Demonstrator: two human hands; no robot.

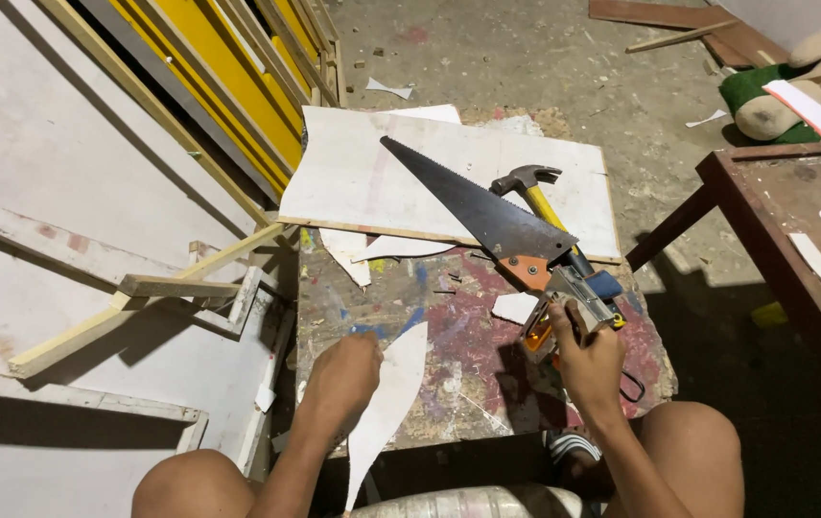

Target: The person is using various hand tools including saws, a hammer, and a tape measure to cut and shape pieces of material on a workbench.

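Dark matt metal saw blade (473,203); rough paint-stained wooden table (449,317); smooth white board (353,173)
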